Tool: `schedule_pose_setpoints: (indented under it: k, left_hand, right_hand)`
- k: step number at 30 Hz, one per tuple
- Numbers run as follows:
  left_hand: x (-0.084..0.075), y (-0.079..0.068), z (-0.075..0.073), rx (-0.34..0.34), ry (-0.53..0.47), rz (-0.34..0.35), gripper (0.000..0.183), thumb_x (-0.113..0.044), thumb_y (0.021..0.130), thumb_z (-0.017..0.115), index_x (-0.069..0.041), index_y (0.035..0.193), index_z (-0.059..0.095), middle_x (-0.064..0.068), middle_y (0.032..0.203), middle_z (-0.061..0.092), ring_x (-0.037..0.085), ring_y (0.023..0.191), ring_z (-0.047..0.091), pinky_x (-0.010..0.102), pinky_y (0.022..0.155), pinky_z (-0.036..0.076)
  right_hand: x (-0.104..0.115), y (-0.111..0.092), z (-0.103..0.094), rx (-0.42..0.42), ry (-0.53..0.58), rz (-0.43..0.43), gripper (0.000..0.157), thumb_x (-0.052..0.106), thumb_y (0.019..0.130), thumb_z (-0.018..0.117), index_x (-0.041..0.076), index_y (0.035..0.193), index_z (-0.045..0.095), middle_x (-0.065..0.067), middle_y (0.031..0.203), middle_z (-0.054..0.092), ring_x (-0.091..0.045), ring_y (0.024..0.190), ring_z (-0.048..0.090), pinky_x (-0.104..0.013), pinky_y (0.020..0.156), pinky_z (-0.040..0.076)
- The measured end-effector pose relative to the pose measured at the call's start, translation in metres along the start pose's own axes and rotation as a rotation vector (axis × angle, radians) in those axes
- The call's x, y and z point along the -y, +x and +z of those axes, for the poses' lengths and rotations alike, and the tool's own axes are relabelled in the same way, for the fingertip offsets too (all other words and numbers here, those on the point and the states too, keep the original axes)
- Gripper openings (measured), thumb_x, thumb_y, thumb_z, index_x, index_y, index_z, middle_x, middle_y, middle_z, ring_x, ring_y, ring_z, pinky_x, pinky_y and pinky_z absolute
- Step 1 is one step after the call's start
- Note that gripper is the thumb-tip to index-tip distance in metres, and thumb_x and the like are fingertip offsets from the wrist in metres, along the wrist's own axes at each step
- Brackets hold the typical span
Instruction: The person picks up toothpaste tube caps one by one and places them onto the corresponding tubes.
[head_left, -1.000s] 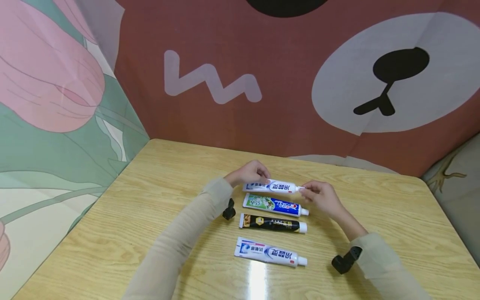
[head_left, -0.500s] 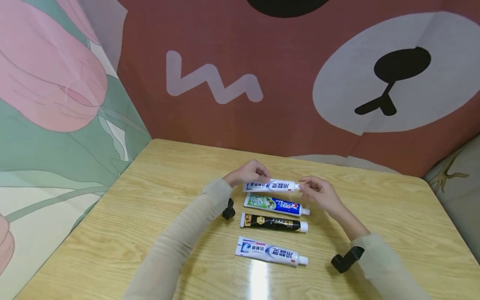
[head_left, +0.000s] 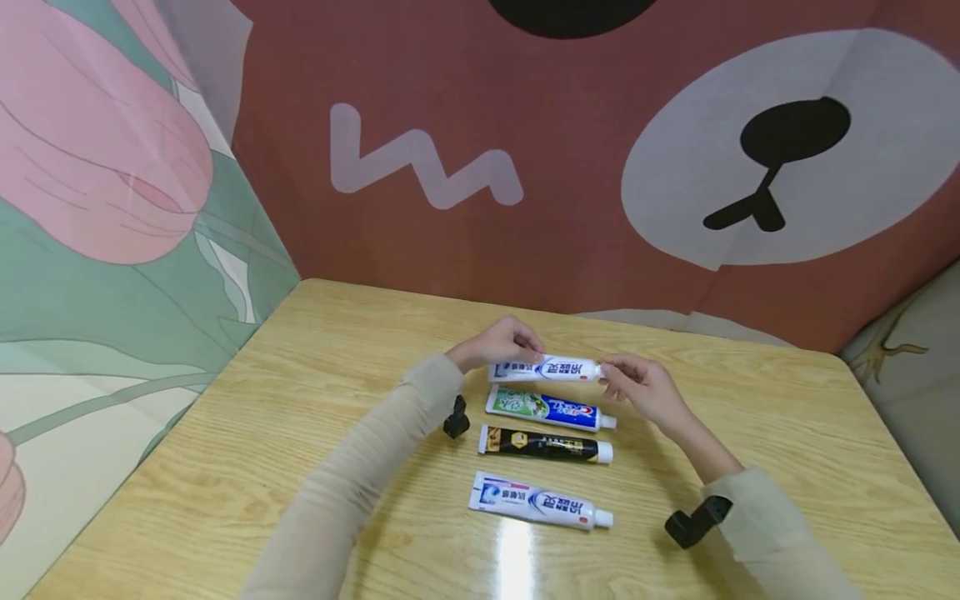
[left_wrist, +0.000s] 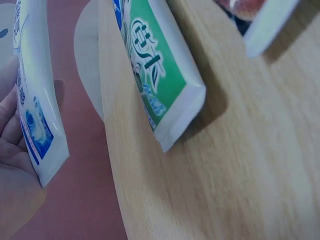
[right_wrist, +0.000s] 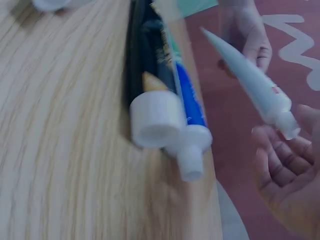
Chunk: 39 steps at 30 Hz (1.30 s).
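Observation:
A white-and-blue toothpaste tube [head_left: 558, 368] is held off the table at the far end of a column of tubes. My left hand [head_left: 501, 343] pinches its flat crimped end. At the other end, my right hand [head_left: 648, 387] has its fingers around the small white cap [right_wrist: 287, 126]; the right wrist view shows thumb and fingers spread apart beside it, and contact is hard to judge. Nearer lie a green-and-blue toothpaste tube [head_left: 551, 408], a black tube [head_left: 543, 444] with a white cap, and a second white-and-blue tube [head_left: 536, 500].
The three lying tubes rest on a wood-grain table [head_left: 360, 333], caps to the right. Black wrist devices [head_left: 456, 418] hang at both sleeves. A reddish-brown cloth [head_left: 420, 250] with a cartoon face rises behind the table's far edge.
The held tube has risen slightly. My right fingers have shifted a little around its cap, while the left hand keeps its hold. The three other tubes lie as before.

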<state>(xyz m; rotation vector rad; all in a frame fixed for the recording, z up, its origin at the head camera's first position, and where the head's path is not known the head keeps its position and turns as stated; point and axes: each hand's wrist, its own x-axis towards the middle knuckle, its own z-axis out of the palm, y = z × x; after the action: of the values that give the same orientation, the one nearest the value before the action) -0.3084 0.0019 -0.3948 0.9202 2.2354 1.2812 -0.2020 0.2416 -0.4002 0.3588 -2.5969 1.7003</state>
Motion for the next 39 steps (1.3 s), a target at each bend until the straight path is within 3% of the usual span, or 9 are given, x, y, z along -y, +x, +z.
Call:
schedule_pose_setpoints:
  k: [5,8,11,15,20,25,30,35,39]
  left_hand:
    - [0.0007,0.0022,0.0013,-0.005,0.0,-0.005,0.011,-0.007,0.083,0.065,-0.002,0.092,0.069,0.004,0.081,0.067,0.016,0.07,0.06,0.025,0.065,0.05]
    - [-0.0012,0.0029,0.0031,-0.001,0.011,-0.003,0.01,-0.007,0.083,0.066,-0.002,0.091,0.07,0.003,0.08,0.067,0.016,0.07,0.06,0.024,0.065,0.05]
    - [-0.0043,0.0028,0.0046,0.009,0.032,0.005,0.009,-0.008,0.083,0.066,-0.003,0.09,0.07,0.002,0.081,0.067,0.015,0.071,0.06,0.024,0.066,0.05]
    - [-0.0057,0.0013,0.0047,0.011,0.043,0.002,0.009,-0.008,0.084,0.065,-0.003,0.089,0.07,0.002,0.08,0.066,0.014,0.071,0.06,0.023,0.065,0.049]
    - [-0.0045,-0.0022,0.0023,0.005,0.035,-0.011,0.008,-0.007,0.084,0.064,-0.002,0.089,0.069,0.003,0.08,0.066,0.015,0.07,0.06,0.024,0.065,0.05]
    - [-0.0044,-0.0021,0.0012,0.016,0.052,-0.004,0.009,-0.008,0.084,0.065,-0.003,0.089,0.07,0.003,0.08,0.066,0.014,0.069,0.06,0.024,0.064,0.05]
    - [-0.0063,-0.0018,0.001,0.033,0.056,-0.006,0.008,-0.007,0.083,0.065,-0.003,0.089,0.07,0.003,0.078,0.067,0.015,0.068,0.06,0.024,0.063,0.049]
    - [-0.0078,-0.0031,0.0004,0.038,0.071,-0.013,0.008,-0.006,0.084,0.065,-0.002,0.088,0.07,0.003,0.078,0.066,0.015,0.067,0.059,0.023,0.063,0.049]
    - [-0.0067,-0.0036,0.0008,0.043,0.063,-0.017,0.007,-0.005,0.083,0.065,-0.002,0.088,0.069,0.003,0.078,0.066,0.015,0.067,0.059,0.024,0.063,0.05]
  right_hand:
    - [-0.0003,-0.0021,-0.0013,-0.023,0.04,0.001,0.026,0.004,0.086,0.061,-0.011,0.108,0.056,-0.015,0.081,0.064,-0.018,0.067,0.063,-0.031,0.061,0.052]
    - [-0.002,-0.0035,0.0003,-0.027,0.023,0.032,0.024,0.009,0.09,0.056,-0.014,0.098,0.059,-0.014,0.074,0.065,-0.018,0.061,0.061,-0.032,0.058,0.053]
    - [-0.0043,-0.0052,0.0026,-0.029,0.03,0.093,0.037,0.017,0.095,0.049,-0.018,0.09,0.059,-0.014,0.067,0.063,-0.017,0.055,0.059,-0.034,0.054,0.053]
    - [-0.0065,-0.0075,0.0036,-0.026,0.026,0.131,0.041,0.023,0.096,0.048,-0.016,0.098,0.058,-0.018,0.074,0.063,-0.017,0.061,0.06,-0.034,0.056,0.053]
    - [-0.0054,-0.0103,0.002,-0.014,0.023,0.083,0.034,0.009,0.088,0.06,-0.01,0.115,0.053,-0.022,0.092,0.061,-0.017,0.075,0.063,-0.032,0.063,0.052]
    - [-0.0053,-0.0087,0.002,-0.018,0.009,0.073,0.023,0.008,0.089,0.058,-0.012,0.1,0.059,-0.022,0.082,0.063,-0.022,0.069,0.063,-0.035,0.063,0.053]
    - [-0.0057,-0.0075,0.0015,0.016,-0.028,0.113,0.038,0.021,0.095,0.049,-0.014,0.087,0.06,-0.015,0.068,0.061,-0.02,0.059,0.059,-0.036,0.057,0.053]
    - [-0.0037,-0.0076,-0.0015,0.038,-0.009,0.091,0.03,0.016,0.091,0.056,-0.012,0.102,0.058,-0.018,0.077,0.061,-0.024,0.065,0.06,-0.037,0.06,0.053]
    - [0.0004,-0.0058,-0.0014,0.039,-0.044,0.063,0.024,0.01,0.086,0.062,-0.008,0.101,0.058,-0.02,0.083,0.059,-0.023,0.068,0.058,-0.035,0.06,0.052]
